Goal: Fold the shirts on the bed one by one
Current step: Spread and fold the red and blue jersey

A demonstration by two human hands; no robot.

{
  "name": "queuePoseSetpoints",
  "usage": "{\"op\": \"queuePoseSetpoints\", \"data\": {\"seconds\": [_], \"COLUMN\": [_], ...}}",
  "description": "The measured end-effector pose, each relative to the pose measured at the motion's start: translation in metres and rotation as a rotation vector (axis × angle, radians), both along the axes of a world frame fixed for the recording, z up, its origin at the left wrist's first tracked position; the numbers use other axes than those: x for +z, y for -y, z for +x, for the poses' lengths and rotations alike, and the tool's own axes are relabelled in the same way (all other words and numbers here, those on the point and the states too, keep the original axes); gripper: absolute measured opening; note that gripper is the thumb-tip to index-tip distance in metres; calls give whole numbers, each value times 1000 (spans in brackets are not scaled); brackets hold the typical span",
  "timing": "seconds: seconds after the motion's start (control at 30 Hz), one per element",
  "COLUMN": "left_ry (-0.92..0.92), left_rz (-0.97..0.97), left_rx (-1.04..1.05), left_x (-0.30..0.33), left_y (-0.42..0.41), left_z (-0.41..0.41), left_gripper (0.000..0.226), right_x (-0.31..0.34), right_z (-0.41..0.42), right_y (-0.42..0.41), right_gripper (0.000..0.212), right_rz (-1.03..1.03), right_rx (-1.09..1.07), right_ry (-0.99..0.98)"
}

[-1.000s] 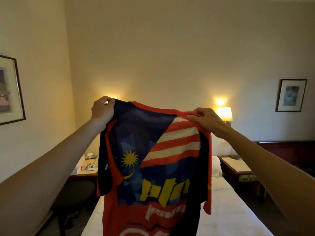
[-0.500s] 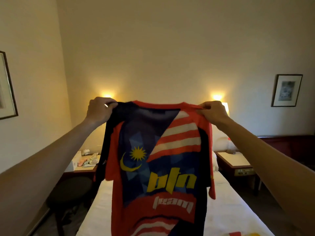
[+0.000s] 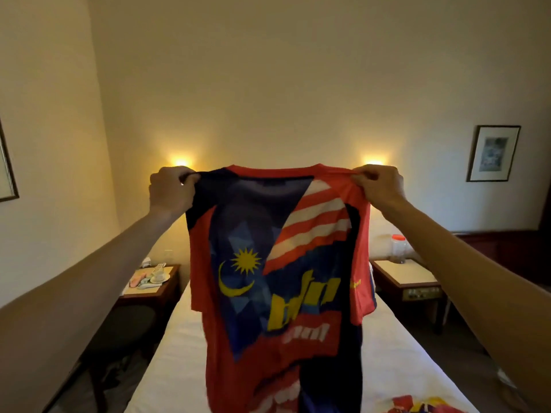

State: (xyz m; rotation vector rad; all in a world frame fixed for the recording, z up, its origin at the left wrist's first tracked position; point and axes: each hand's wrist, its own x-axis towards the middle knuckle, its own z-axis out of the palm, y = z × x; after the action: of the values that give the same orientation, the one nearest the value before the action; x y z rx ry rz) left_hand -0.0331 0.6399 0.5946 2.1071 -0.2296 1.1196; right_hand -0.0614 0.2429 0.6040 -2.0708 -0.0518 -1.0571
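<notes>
Both hands hold one shirt (image 3: 277,263) up in the air over the bed (image 3: 185,338). The left hand (image 3: 171,189) has its fingers curled round the dark shoulder, and the right hand (image 3: 380,184) pinches the red shoulder, so the collar edge runs taut between them. The body of the shirt hangs down toward the bed, its lower part slightly blurred, and its hem falls out of view at the bottom. Near the bed's foot, to the right of the hanging shirt, a corner of more coloured cloth (image 3: 423,405) lies on the sheet, probably another shirt waiting its turn. From here the likely trouble is in laying the shirt down: with the sleeves drooping loose beside the body, one could tuck under and crease if the shirt is lowered unevenly. The light fabric may also bunch at the hem if it meets the bed first. A pinch that slips on the right shoulder would let that side drop and twist the whole shirt. Dropping it onto the other cloth would tangle the two.
</notes>
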Motion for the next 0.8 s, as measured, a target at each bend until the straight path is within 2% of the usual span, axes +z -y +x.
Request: {"op": "queuePoseSetpoints", "data": {"seconds": [0.03, 0.13, 0.23, 0.4, 0.5, 0.63, 0.8], "left_ry": [-14, -267, -233, -326, -450, -678, -784], "left_rz": [-21, -107, -256, -398, -555, -687, -673], "left_rx": [-31, -152, -181, -238, -275, -249, -109], "left_x": [1, -1, -6, -45, -100, -187, -247], "left_y": [2, 10, 11, 6, -3, -27, -76], "left_z": [0, -3, -1, 2, 4, 1, -8], "left_gripper": [20, 13, 14, 13, 10, 10, 12], "right_x": [0, -4, -9, -42, -88, -174, -252], "right_z": [0, 0, 2, 5, 0, -19, -46], "right_y": [0, 0, 4, -4, -14, -41, -99], "right_gripper": [18, 17, 18, 17, 18, 22, 22], "right_rz": [8, -32, 69, -26, 56, 46, 137], "right_rx": [7, 26, 7, 61, 131, 199, 340], "right_ry": [2, -72, -42, -166, -232, -415, -579]}}
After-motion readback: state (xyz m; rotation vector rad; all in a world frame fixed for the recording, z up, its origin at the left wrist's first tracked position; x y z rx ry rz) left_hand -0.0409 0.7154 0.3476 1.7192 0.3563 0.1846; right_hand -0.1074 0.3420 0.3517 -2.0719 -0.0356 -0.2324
